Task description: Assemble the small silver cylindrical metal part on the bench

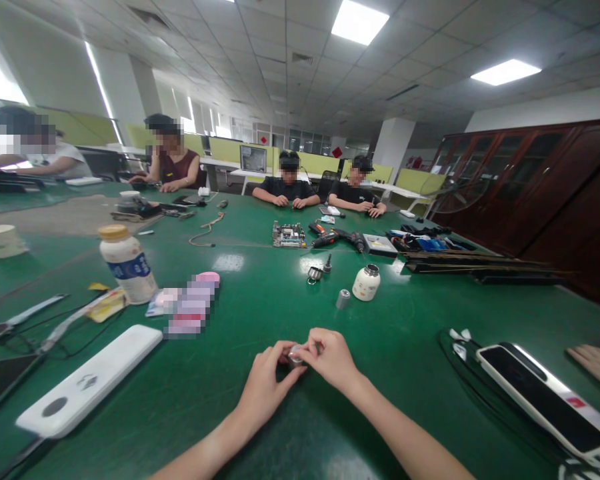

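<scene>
**Both hands pinch a small metal part over the green table**

Head view: the left hand [265, 383] and right hand [330, 360] meet just above the green table [260, 400], fingertips closed narrowly around a small silvery metal part [295, 355] held between them. Taking that part as the landmark: beyond it stands a small grey cylinder [343, 299], with a white jar [367, 283] just beside the cylinder. Well to the left of the part lies a white remote-like bar [90, 383]; farther left and back stands a white bottle [127, 265]. Well to its right lies a phone [543, 397].
</scene>
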